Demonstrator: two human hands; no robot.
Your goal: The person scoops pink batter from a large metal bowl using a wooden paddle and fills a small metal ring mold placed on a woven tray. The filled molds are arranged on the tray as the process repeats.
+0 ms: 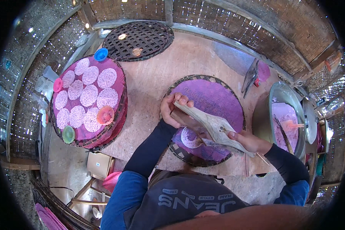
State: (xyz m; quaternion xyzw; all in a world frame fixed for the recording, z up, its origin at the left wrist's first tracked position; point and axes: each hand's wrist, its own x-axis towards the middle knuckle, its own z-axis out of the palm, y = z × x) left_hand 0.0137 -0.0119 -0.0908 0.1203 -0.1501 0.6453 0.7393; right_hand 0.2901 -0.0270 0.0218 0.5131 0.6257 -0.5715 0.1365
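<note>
Left hand (168, 111) is gripping the left end of a wooden hand press (214, 124), fingers bent closed around it. Right hand (253, 142) is clasping the right end, fingers closed, some hidden. Press is tilting over a purple-covered round tray (214, 92), partly covering a lacy disc (186, 142). Metal basin (260, 122) is holding pink dough (283, 111).

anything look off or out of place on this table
Maybe one thing: on the left tray, the orange cup appears to overlap a pale lacy round, partly covering it. Nothing odd stands out around the held wooden tool.
</note>
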